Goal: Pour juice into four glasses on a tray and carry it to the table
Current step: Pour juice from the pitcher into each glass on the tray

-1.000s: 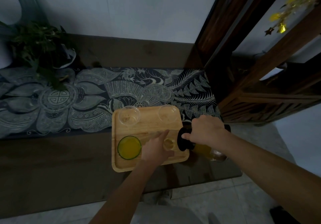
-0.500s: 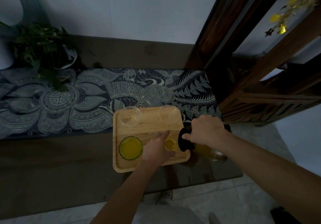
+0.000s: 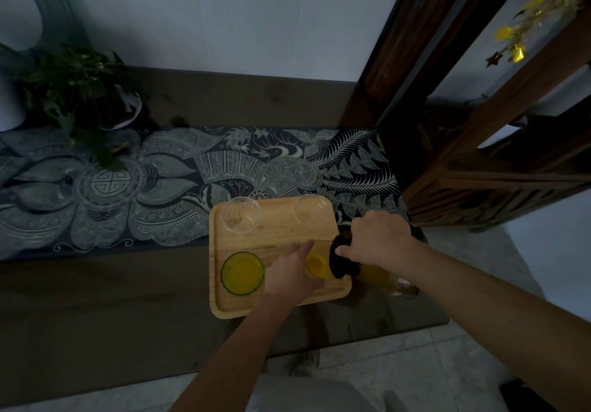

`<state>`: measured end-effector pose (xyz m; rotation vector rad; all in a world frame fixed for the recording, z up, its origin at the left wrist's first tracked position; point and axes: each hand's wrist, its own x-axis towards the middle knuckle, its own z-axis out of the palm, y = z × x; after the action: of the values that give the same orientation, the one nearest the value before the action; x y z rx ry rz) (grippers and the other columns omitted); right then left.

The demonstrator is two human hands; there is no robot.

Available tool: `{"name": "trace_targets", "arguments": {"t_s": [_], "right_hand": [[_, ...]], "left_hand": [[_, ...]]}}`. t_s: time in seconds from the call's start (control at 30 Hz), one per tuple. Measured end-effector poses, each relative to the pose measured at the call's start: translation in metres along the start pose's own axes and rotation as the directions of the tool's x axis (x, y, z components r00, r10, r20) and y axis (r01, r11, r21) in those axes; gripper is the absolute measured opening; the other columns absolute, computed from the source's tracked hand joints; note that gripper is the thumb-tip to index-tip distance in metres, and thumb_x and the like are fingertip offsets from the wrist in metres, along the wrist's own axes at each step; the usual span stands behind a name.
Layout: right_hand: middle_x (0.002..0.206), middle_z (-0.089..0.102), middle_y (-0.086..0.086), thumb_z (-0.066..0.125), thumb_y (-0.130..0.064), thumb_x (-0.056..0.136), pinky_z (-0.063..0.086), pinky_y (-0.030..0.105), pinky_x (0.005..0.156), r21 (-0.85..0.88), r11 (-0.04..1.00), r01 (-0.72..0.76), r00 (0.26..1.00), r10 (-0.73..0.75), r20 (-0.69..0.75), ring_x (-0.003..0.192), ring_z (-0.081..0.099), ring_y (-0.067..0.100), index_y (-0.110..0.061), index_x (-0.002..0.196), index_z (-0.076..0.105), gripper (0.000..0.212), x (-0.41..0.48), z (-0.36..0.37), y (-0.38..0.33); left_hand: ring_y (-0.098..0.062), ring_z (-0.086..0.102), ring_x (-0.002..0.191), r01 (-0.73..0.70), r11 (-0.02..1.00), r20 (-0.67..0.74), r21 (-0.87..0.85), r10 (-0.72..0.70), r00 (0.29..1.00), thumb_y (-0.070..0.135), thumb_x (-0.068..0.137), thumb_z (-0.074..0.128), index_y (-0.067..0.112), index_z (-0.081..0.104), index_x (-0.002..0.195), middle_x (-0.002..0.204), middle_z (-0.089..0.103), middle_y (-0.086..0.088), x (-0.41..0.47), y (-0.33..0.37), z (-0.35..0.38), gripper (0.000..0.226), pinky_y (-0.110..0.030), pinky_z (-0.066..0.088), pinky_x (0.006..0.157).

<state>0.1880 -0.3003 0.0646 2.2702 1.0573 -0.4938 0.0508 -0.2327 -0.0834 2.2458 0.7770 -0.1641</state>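
Second glass point(image 3: 316, 264) filling at the near right corner of the wooden tray point(image 3: 281, 232); juice shows yellow inside it, level hard to read since the left hand point(image 3: 292, 275) wraps it from the near side, fingers curled round the wall. Right hand point(image 3: 375, 240) grips the juice bottle point(image 3: 383, 275) near its dark neck, bottle tipped low, mouth at the glass rim. Full glass point(image 3: 242, 272) stands at the tray's near left corner; two empty glasses, far left point(image 3: 241, 215) and far right point(image 3: 311, 209), wait along the far edge. Risks, as judged: the bottle lies nearly flat, so a surge could overshoot the small rim and flood the tray; the steadying hand hides the level, so overfill is likely; the tray's near right corner sits close to the bench edge, and a spill there would run to the floor point(image 3: 367, 376). A brim-full glass will slop when carried. Surface is a dark wooden bench point(image 3: 96, 309) with a patterned runner point(image 3: 160, 181) under the tray's far edge. Potted plant point(image 3: 73, 92) at far left, pale wall behind, dark wood shelving point(image 3: 479, 162) at right with gold star decorations point(image 3: 515, 50). Light is dim.
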Motion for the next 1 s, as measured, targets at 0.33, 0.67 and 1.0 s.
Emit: {"name": "trace_targets", "arguments": {"t_s": [0.33,0.67,1.0], "right_hand": [[0.126,0.06,0.008,0.051,-0.073,0.09,0.043,0.037,0.076,-0.004,1.0,-0.013,1.0,0.014,0.025,0.114,0.06,0.03,-0.017,0.126,0.06,0.067,0.0015,-0.0007,-0.0024],[0.123,0.061,0.007,0.051,-0.072,0.091,0.045,0.037,0.074,-0.026,1.0,-0.011,0.999,0.012,0.045,0.111,0.061,0.029,-0.017,0.125,0.06,0.066,0.0041,-0.0034,-0.0059],[0.124,0.06,0.007,0.053,-0.071,0.089,0.042,0.037,0.075,-0.019,0.999,-0.029,0.999,0.029,0.034,0.113,0.06,0.029,-0.016,0.126,0.061,0.066,0.0049,-0.0055,-0.0076]], "left_hand": [[-0.027,0.057,0.126,-0.005,1.0,0.004,0.008,0.005,1.0,0.053,0.072,0.078,0.038,0.027,0.154,0.151,0.048,0.006,0.0009,-0.002,0.0012,0.098,-0.043,0.056,0.089],[-0.026,0.056,0.127,-0.004,1.0,0.001,-0.008,0.004,1.0,0.052,0.069,0.08,0.04,0.028,0.152,0.151,0.048,0.007,0.0007,-0.0021,0.0011,0.099,-0.045,0.055,0.092],[-0.025,0.057,0.126,-0.017,1.0,-0.01,-0.009,0.017,1.0,0.051,0.069,0.081,0.038,0.029,0.153,0.15,0.048,0.007,0.0028,-0.0021,0.0006,0.099,-0.042,0.055,0.092]]}}
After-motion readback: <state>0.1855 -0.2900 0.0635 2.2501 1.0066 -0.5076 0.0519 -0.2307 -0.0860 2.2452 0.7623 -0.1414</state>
